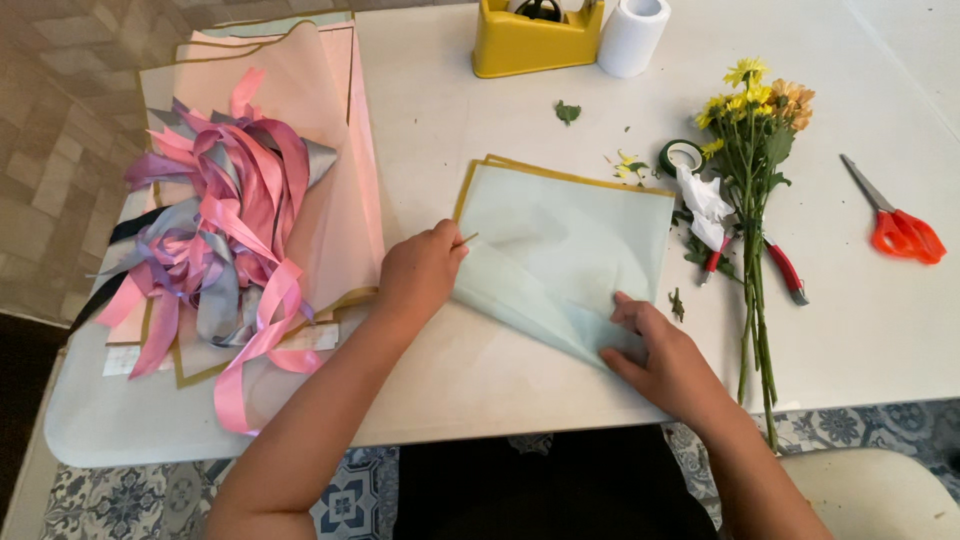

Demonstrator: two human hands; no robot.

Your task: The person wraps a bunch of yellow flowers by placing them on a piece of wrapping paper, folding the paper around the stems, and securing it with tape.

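A pale green wrapping sheet with a gold edge (560, 235) lies folded on the white table (470, 370) in front of me. My left hand (418, 275) pinches its left edge near a fold. At the sheet's lower corner my right hand (665, 360) presses flat on the paper. A bunch of yellow and orange flowers (755, 150) with long green stems lies to the right of the sheet, apart from both hands.
A heap of pink, purple and grey ribbons (225, 215) rests on pink wrapping sheets (340, 130) at the left. Orange-handled scissors (900, 230), red-handled pruners (785, 270), green tape roll (682, 155), a yellow dispenser (535, 40) and a white roll (632, 35) stand around.
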